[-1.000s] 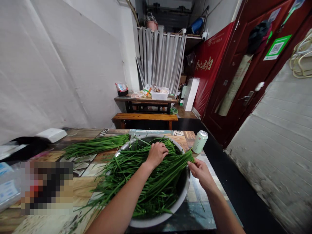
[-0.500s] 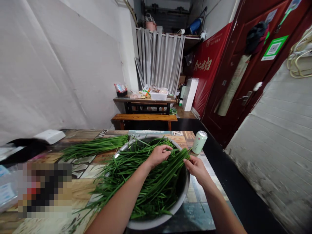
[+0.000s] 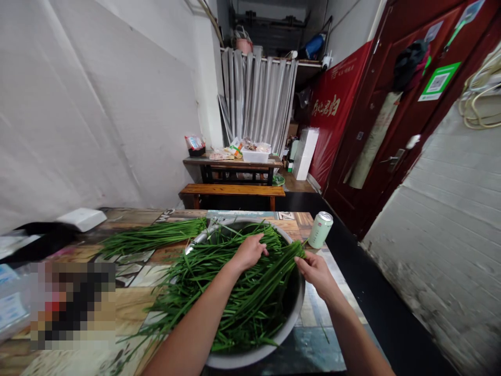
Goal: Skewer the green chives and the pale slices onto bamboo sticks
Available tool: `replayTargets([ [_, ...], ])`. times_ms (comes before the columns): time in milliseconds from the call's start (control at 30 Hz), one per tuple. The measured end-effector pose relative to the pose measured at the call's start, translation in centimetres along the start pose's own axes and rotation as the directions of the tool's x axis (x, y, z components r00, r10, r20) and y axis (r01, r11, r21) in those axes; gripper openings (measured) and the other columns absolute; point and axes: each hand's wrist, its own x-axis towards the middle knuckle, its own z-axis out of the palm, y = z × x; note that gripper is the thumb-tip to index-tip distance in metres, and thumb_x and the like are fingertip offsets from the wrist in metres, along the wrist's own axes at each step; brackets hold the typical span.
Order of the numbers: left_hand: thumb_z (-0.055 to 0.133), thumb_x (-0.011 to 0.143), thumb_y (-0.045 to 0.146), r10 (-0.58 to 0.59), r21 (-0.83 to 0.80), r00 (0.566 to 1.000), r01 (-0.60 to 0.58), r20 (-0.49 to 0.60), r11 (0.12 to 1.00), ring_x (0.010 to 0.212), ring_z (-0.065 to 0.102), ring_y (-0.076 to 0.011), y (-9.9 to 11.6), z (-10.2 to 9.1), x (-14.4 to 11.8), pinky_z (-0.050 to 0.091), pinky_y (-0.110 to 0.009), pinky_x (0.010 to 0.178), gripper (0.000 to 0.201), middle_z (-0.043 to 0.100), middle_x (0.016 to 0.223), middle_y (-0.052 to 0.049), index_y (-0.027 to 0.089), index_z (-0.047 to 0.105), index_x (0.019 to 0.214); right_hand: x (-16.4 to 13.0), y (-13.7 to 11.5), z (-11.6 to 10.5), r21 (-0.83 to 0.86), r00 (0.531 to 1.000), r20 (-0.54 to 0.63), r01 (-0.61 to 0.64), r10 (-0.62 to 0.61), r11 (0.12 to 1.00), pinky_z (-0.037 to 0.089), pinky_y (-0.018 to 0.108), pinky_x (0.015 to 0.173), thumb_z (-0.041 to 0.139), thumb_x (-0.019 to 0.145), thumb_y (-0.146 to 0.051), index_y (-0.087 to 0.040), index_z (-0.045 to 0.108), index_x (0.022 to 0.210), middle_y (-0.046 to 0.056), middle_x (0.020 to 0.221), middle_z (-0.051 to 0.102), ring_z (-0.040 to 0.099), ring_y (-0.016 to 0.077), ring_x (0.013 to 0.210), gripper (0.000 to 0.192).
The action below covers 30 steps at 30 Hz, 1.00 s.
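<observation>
A heap of long green garlic chives [image 3: 235, 292] fills a wide metal basin [image 3: 287, 329], and many leaf ends spill over its left side. Above the heap is my left hand [image 3: 250, 251], index finger stretched out and the others partly bent, with nothing seen in it. At the basin's right rim my right hand [image 3: 313, 267] pinches the stem ends of some chives between thumb and fingers. Just beyond that hand stands a pale green can [image 3: 321, 230]. Another bundle of chives [image 3: 156, 235] lies on the table to the left of the basin.
The basin stands on a wood-patterned table [image 3: 133, 303]. At its left are a white box [image 3: 82, 219], a black tray [image 3: 47, 239] and plastic packaging [image 3: 13, 303]. Farther off come a wooden bench [image 3: 235, 190] and a second table with a white tub [image 3: 256, 153]. A red door [image 3: 385, 125] is at right.
My left hand has shifted slightly down and left, its index finger now straighter. My right hand keeps its pinch on the chives at nearly the same place.
</observation>
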Motion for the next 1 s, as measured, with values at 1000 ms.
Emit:
replayTargets([
  [1000, 0.048, 0.077, 0.022, 0.031, -0.271, 0.940, -0.130, -0.340, 0.954, 0.072, 0.062, -0.0153, 2.9, 3.8, -0.3, 0.047, -0.027, 0.073, 0.026, 0.069, 0.076, -0.003, 0.017, 0.066, 0.096, 0.1, -0.7, 0.0, -0.003, 1.000, 0.025, 0.018, -0.018, 1.000, 0.015, 0.020, 0.040, 0.057, 0.071, -0.046, -0.017, 0.043, 0.059, -0.008, 0.048, 0.029, 0.022, 0.0056, 0.043, 0.034],
])
